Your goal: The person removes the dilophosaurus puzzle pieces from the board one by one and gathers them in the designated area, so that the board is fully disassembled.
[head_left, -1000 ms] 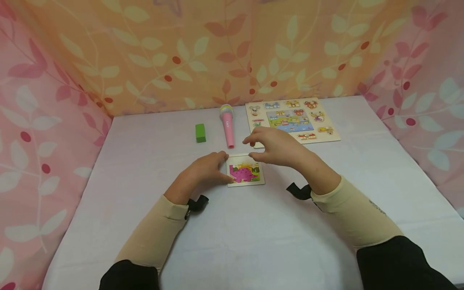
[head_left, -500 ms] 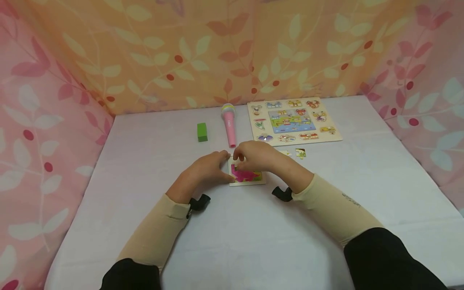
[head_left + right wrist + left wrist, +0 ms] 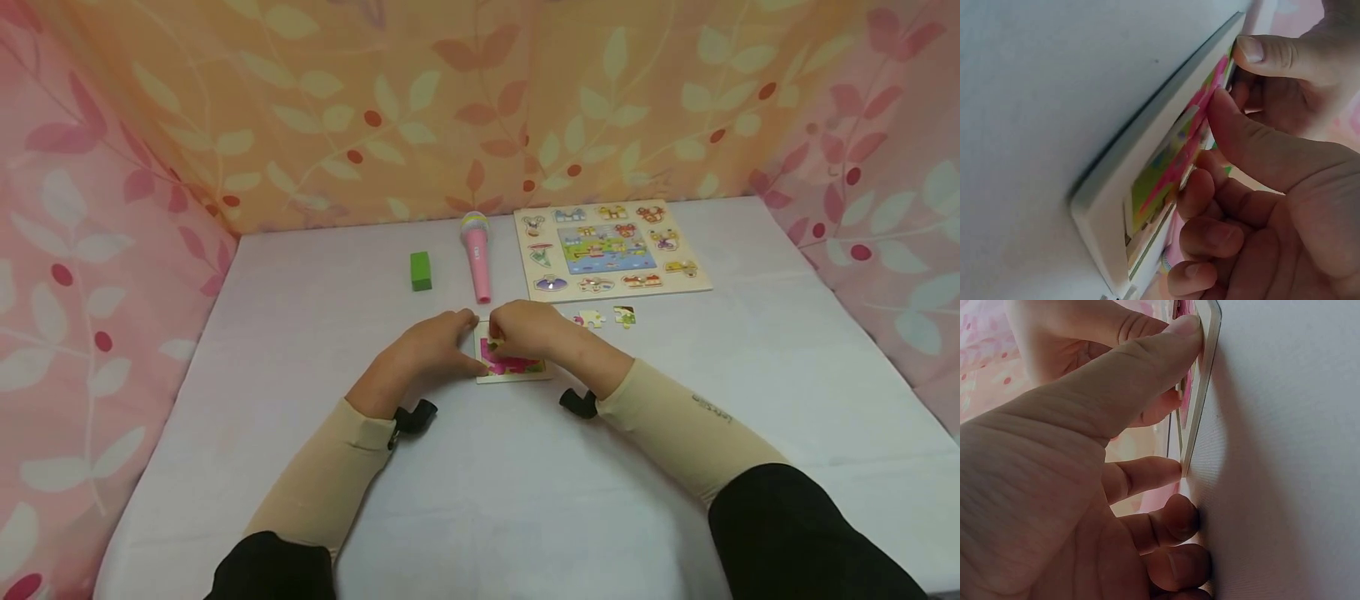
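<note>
A small puzzle board (image 3: 513, 380) with a pink dinosaur picture lies flat on the white tabletop. My left hand (image 3: 435, 348) holds its left side, thumb on the near corner and index finger at the far corner. Over the picture's left part, my right hand (image 3: 531, 327) pinches a small puzzle piece (image 3: 1180, 384) between thumb and fingers, largely hidden in the head view. In the right wrist view the right thumb (image 3: 1229, 119) is right at the pink part, and another piece (image 3: 1169, 147) stands tilted above the picture. Two loose puzzle pieces (image 3: 591, 319) lie beyond the right hand.
Behind the hands lie a green block (image 3: 421, 272), a pink toy microphone (image 3: 477, 258) and a larger wooden peg puzzle (image 3: 540, 225) to the right. Patterned cloth (image 3: 337, 100) walls in the back and both sides of the table.
My right hand has moved left and down from near the large puzzle onto the dinosaur picture, uncovering the loose pieces. My left hand stays at the board's left side.
</note>
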`<state>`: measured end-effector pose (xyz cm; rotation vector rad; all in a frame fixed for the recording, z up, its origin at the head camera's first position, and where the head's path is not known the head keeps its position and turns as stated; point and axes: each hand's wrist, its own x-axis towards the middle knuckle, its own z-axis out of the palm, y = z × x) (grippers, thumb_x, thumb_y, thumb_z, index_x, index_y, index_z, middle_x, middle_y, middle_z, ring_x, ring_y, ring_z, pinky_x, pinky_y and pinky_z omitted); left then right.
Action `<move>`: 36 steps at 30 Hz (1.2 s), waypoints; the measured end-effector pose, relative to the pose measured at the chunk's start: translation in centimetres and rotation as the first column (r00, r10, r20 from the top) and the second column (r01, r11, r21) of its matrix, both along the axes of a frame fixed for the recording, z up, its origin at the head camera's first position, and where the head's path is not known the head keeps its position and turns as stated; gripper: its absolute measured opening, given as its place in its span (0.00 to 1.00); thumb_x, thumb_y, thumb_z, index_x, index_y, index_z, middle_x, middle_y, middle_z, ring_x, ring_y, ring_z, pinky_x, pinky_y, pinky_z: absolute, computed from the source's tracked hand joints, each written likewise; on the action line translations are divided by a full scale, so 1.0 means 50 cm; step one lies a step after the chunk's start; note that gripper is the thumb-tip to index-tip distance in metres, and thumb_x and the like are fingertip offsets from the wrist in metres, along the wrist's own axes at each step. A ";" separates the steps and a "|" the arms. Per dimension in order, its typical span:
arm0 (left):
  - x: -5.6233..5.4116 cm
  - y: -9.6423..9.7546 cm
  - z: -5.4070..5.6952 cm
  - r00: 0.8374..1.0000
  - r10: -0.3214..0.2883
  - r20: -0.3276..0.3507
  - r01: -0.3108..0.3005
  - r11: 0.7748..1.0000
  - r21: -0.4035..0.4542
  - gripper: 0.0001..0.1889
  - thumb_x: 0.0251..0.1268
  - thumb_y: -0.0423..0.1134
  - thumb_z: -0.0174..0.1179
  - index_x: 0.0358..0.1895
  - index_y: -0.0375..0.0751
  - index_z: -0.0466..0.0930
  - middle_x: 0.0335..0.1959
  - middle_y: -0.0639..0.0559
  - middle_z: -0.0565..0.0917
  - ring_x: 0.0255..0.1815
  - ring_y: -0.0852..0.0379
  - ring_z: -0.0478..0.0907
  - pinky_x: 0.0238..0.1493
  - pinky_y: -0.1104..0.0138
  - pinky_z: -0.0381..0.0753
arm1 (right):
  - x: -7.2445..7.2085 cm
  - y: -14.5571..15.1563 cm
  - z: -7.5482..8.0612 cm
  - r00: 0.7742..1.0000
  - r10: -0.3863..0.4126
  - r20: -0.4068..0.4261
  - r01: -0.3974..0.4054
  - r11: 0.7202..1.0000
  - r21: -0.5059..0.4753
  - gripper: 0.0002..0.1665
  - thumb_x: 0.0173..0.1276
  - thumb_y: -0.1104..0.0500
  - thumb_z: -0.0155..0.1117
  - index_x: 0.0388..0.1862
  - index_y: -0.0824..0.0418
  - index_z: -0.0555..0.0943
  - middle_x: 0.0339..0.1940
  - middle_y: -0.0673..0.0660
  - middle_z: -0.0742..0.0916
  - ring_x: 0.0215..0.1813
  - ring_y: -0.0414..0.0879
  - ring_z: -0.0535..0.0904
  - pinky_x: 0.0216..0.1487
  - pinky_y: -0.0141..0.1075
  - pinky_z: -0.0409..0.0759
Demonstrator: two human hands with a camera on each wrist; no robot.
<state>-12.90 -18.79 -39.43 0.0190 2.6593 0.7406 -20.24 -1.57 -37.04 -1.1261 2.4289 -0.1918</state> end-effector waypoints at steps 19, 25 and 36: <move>-0.001 0.000 0.001 0.999 -0.038 -0.006 0.038 0.999 -0.010 0.42 0.54 0.55 0.77 0.70 0.43 0.70 0.54 0.48 0.79 0.51 0.50 0.75 0.56 0.53 0.77 | 0.007 0.011 -0.001 0.997 0.025 -0.076 -0.030 0.997 -0.068 0.16 0.63 0.57 0.76 0.48 0.60 0.87 0.34 0.50 0.85 0.38 0.47 0.78 0.41 0.39 0.79; 0.000 0.001 0.005 1.000 -0.029 -0.006 0.029 1.000 -0.003 0.42 0.54 0.54 0.77 0.69 0.43 0.71 0.53 0.48 0.79 0.51 0.50 0.75 0.56 0.53 0.77 | 0.010 0.015 0.009 0.995 0.032 -0.090 -0.039 0.996 -0.083 0.19 0.61 0.55 0.76 0.50 0.60 0.87 0.38 0.51 0.85 0.38 0.47 0.79 0.41 0.38 0.79; -0.003 -0.001 0.003 1.000 -0.021 0.005 0.021 1.000 -0.020 0.43 0.54 0.56 0.77 0.71 0.44 0.69 0.54 0.48 0.79 0.51 0.49 0.74 0.54 0.53 0.78 | 0.025 0.052 0.072 0.997 -0.006 -0.077 -0.010 0.978 -0.207 0.19 0.63 0.53 0.76 0.50 0.58 0.85 0.44 0.51 0.85 0.46 0.47 0.80 0.47 0.41 0.80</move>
